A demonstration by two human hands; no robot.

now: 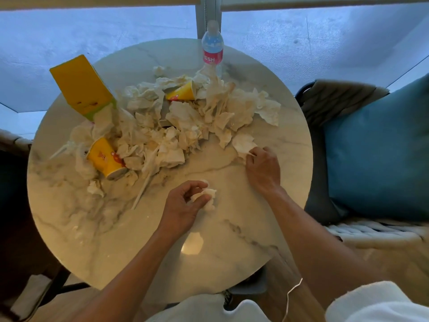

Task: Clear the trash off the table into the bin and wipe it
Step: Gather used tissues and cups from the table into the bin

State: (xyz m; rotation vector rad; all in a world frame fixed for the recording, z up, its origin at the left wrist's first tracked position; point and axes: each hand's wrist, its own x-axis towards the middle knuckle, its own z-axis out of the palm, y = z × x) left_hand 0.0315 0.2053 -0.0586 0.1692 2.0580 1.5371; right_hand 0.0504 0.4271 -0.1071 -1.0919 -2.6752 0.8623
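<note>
Tissue wad (206, 197) gripped in left hand (183, 205), right hand (263, 167) pinching tissue (245, 144)

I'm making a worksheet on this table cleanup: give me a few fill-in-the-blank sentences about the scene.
1. The left hand holds a crumpled ____.
2. The water bottle stands ____ at the table's far edge.
3. The number of yellow paper cups lying on their sides among the tissues is ____.
4. The right hand pinches a tissue at the pile's ____ end.

Missing words: tissue; upright; two; right
</note>
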